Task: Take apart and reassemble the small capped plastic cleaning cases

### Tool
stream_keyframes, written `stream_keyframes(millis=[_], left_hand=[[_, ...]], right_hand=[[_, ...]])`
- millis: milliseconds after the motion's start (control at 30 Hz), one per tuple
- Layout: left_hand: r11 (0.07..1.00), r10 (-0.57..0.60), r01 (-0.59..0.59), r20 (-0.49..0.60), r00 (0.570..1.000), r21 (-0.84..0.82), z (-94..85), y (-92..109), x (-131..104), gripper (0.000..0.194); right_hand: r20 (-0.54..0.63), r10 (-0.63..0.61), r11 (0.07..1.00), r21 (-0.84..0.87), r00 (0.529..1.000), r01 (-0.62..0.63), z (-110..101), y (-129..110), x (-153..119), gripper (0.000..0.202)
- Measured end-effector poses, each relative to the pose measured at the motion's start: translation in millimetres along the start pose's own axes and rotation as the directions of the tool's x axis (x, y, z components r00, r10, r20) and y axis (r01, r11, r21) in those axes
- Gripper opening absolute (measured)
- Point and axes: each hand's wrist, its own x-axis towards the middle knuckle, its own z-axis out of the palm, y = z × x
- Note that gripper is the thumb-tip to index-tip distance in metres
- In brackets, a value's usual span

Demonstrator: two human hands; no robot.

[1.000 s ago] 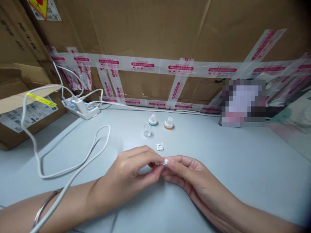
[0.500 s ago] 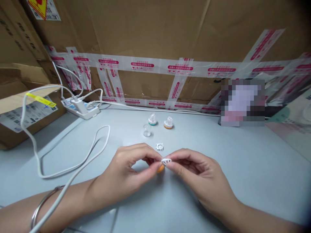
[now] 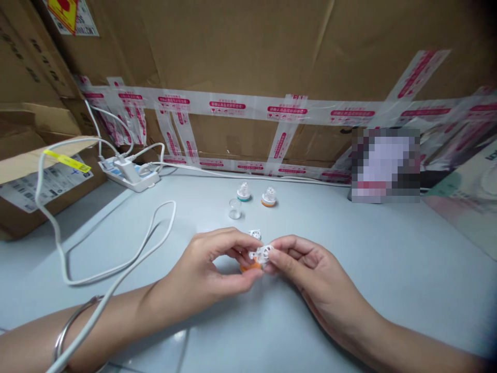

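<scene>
- Pinching by its rim, the right hand (image 3: 326, 285) grasps a white wheel piece (image 3: 266, 252) with thumb and fingertips; the left hand (image 3: 209, 264) curls round an orange piece (image 3: 250, 267) just below and beside it. Both pieces are above the surface's near half. Half a second ago the wheel lay edge-on between both hands' fingertips; now its spokes face up, and the left thumb has dropped lower.
- Large cardboard (image 3: 233, 46) stands along the far edge. Its tape (image 3: 256, 109) repeats red bands of Chinese characters, too soft to read surely; a white label (image 3: 88, 26) at upper left carries cropped capitals, beside a yellow-and-red sticker (image 3: 66, 13).
- Grey-blue table (image 3: 368, 259), glossy.
- Open carton (image 3: 19, 207) by the left edge, its shipping label (image 3: 46, 189) showing a barcode and a blue pen mark.
- White power strip (image 3: 147, 182), far left corner.
- Two domed pieces (image 3: 268, 197), one teal-based, one orange-based, near the far edge.
- Clear cup (image 3: 235, 209) just before them.
- Flat white part (image 3: 255, 234), now partly hidden by the left fingers.
</scene>
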Motion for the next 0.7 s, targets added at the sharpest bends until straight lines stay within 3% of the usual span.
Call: stream_keyframes(millis=[467, 700], left_hand=[[0.995, 0.064, -0.061, -0.039, 0.997, 0.079, 1.5, -0.2, -1.9, 0.019], [0.994, 0.081, -0.078, -0.042, 0.996, 0.079, 0.9, 2.5, -2.6, 0.023]], right_hand=[[0.014, 0.154, 0.976, 0.156, 0.988, -0.154, 3.9, 2.1, -4.4, 0.026], [0.019, 0.090, 0.988, 0.127, 0.996, -0.091, 1.3, 4.3, -3.6, 0.021]])
